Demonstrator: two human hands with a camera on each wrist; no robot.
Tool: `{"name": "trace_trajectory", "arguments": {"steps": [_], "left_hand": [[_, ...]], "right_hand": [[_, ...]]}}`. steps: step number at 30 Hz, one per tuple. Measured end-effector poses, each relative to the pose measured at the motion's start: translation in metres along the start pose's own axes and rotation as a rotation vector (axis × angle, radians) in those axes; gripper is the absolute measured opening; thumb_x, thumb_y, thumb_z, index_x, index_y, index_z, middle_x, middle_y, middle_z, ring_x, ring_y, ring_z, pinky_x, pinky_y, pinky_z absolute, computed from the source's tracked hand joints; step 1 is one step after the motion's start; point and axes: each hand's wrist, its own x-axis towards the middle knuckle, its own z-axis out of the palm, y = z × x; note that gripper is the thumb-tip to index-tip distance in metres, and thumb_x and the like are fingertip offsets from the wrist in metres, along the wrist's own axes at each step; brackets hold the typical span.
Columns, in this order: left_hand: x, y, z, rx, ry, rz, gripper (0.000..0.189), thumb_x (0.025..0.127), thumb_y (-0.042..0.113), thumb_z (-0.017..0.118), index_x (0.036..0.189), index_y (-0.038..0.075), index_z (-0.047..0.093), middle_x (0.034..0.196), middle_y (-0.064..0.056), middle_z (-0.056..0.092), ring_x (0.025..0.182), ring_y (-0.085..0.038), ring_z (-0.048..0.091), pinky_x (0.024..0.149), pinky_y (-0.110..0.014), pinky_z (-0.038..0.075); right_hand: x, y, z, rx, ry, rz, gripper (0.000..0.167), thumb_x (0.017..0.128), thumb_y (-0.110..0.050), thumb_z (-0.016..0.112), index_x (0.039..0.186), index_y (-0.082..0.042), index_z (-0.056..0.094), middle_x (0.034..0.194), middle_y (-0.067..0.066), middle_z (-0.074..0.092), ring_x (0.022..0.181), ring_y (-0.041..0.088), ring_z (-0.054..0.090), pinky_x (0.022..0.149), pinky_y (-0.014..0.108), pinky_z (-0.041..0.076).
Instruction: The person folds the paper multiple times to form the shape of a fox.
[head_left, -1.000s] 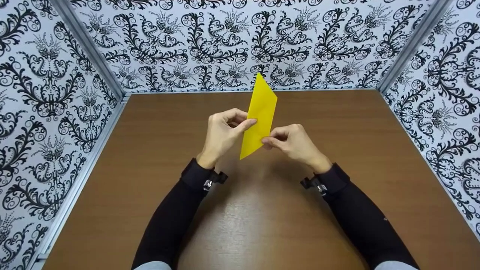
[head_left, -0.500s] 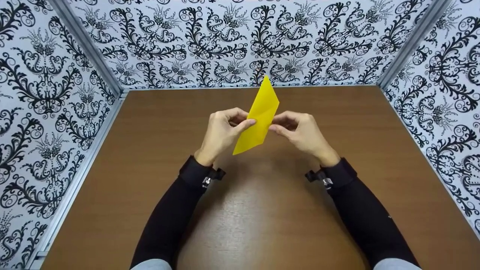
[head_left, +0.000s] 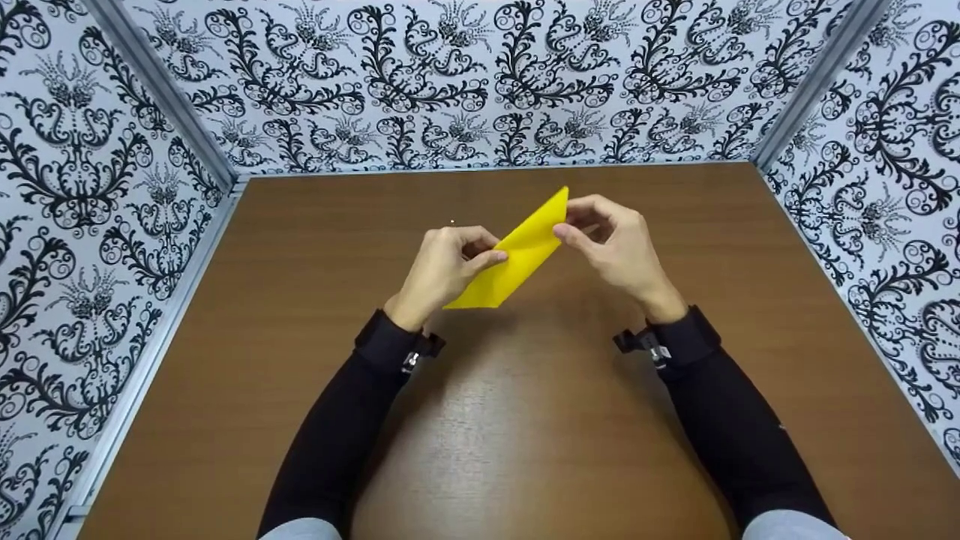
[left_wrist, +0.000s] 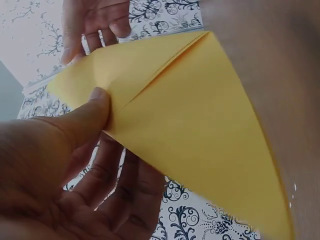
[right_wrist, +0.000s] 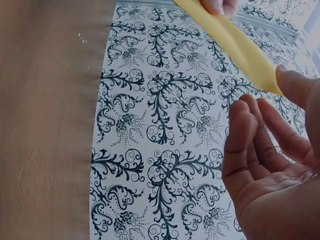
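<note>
A folded sheet of yellow paper (head_left: 525, 251) is held in the air above the table, slanting from lower left to upper right. My left hand (head_left: 450, 262) pinches its left edge, with the thumb on the near face and the fingers behind. In the left wrist view, a diagonal fold edge crosses the paper (left_wrist: 195, 115), and the left thumb presses near the end of that fold. My right hand (head_left: 619, 244) is at the paper's upper right end, thumb on its edge and fingers partly hidden behind. The right wrist view shows the thumb touching the paper's end (right_wrist: 250, 60), other fingers loosely bent below.
The brown wooden table (head_left: 480, 420) spreads beneath both hands. Patterned black-and-white walls (head_left: 480, 75) enclose it at the back and both sides, with metal frame posts (head_left: 161, 97) in the corners. Dark wrist bands (head_left: 390, 341) carry small cameras.
The paper has turned clockwise from nearly upright to a strong slant. My right hand has moved up along its right side to the upper end, while the left has kept its grip.
</note>
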Motion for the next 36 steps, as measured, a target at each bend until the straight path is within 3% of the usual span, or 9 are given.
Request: {"name": "trace_trajectory", "arguments": {"steps": [6, 13, 16, 19, 20, 24, 28, 32, 36], "left_hand": [[-0.001, -0.006, 0.004, 0.060, -0.077, -0.033, 0.022, 0.105, 0.034, 0.087, 0.115, 0.015, 0.093, 0.103, -0.004, 0.089, 0.083, -0.018, 0.075, 0.079, -0.029, 0.062], [-0.001, -0.016, 0.012, 0.092, -0.169, -0.078, 0.024, 0.106, 0.031, 0.087, 0.121, 0.014, 0.093, 0.107, -0.006, 0.090, 0.088, -0.021, 0.077, 0.084, -0.034, 0.065], [0.000, -0.023, 0.018, 0.114, -0.202, -0.080, 0.023, 0.106, 0.030, 0.087, 0.123, 0.014, 0.092, 0.110, -0.005, 0.091, 0.095, -0.023, 0.082, 0.120, -0.051, 0.061], [0.001, -0.030, 0.024, 0.135, -0.239, -0.081, 0.023, 0.105, 0.027, 0.089, 0.124, 0.015, 0.092, 0.111, -0.005, 0.091, 0.100, -0.025, 0.083, 0.128, -0.059, 0.054], [0.001, -0.032, 0.025, 0.143, -0.249, -0.081, 0.022, 0.106, 0.026, 0.089, 0.124, 0.015, 0.092, 0.111, -0.005, 0.091, 0.101, -0.025, 0.084, 0.128, -0.057, 0.054], [0.001, -0.038, 0.029, 0.152, -0.282, -0.095, 0.022, 0.106, 0.021, 0.089, 0.126, 0.014, 0.091, 0.112, -0.006, 0.091, 0.103, -0.027, 0.083, 0.102, -0.045, 0.065], [0.001, -0.043, 0.031, 0.158, -0.295, -0.120, 0.022, 0.106, 0.018, 0.089, 0.128, 0.015, 0.091, 0.114, -0.007, 0.090, 0.105, -0.027, 0.082, 0.108, -0.044, 0.063], [0.002, -0.046, 0.033, 0.179, -0.304, -0.145, 0.024, 0.106, 0.017, 0.089, 0.130, 0.015, 0.090, 0.117, -0.007, 0.090, 0.108, -0.026, 0.083, 0.100, -0.042, 0.068], [0.001, -0.048, 0.034, 0.201, -0.298, -0.137, 0.025, 0.106, 0.016, 0.088, 0.130, 0.015, 0.090, 0.121, -0.006, 0.090, 0.111, -0.026, 0.083, 0.100, -0.042, 0.068]], "right_hand": [[0.001, 0.005, -0.006, -0.014, -0.013, 0.007, 0.033, 0.102, -0.011, 0.092, 0.133, -0.004, 0.084, 0.112, 0.015, 0.084, 0.086, 0.014, 0.073, 0.078, 0.019, 0.062], [0.001, 0.013, -0.013, -0.196, -0.185, 0.106, 0.020, 0.104, -0.020, 0.092, 0.121, -0.009, 0.090, 0.110, 0.010, 0.088, 0.083, 0.020, 0.072, 0.074, 0.016, 0.057], [0.001, 0.018, -0.014, -0.288, -0.249, 0.170, 0.016, 0.106, -0.019, 0.090, 0.119, -0.010, 0.091, 0.110, 0.011, 0.088, 0.087, 0.025, 0.072, 0.076, 0.017, 0.057], [-0.001, 0.024, -0.015, -0.363, -0.297, 0.222, 0.014, 0.106, -0.016, 0.088, 0.119, -0.010, 0.091, 0.110, 0.012, 0.088, 0.090, 0.027, 0.073, 0.076, 0.017, 0.056], [-0.001, 0.026, -0.016, -0.383, -0.308, 0.234, 0.015, 0.106, -0.015, 0.088, 0.120, -0.009, 0.091, 0.110, 0.013, 0.088, 0.090, 0.027, 0.073, 0.076, 0.018, 0.056], [-0.003, 0.035, -0.016, -0.446, -0.345, 0.271, 0.016, 0.106, -0.010, 0.086, 0.121, -0.007, 0.090, 0.107, 0.013, 0.088, 0.086, 0.025, 0.074, 0.073, 0.022, 0.056], [-0.004, 0.045, -0.014, -0.499, -0.374, 0.293, 0.015, 0.106, -0.008, 0.085, 0.121, -0.006, 0.090, 0.107, 0.013, 0.088, 0.088, 0.025, 0.076, 0.078, 0.029, 0.059], [-0.005, 0.053, -0.012, -0.548, -0.390, 0.282, 0.014, 0.106, -0.008, 0.085, 0.119, -0.004, 0.090, 0.109, 0.014, 0.088, 0.093, 0.029, 0.076, 0.085, 0.036, 0.059], [-0.007, 0.057, -0.011, -0.576, -0.389, 0.285, 0.013, 0.105, -0.006, 0.085, 0.117, -0.002, 0.090, 0.108, 0.017, 0.088, 0.094, 0.031, 0.074, 0.086, 0.040, 0.060]]}}
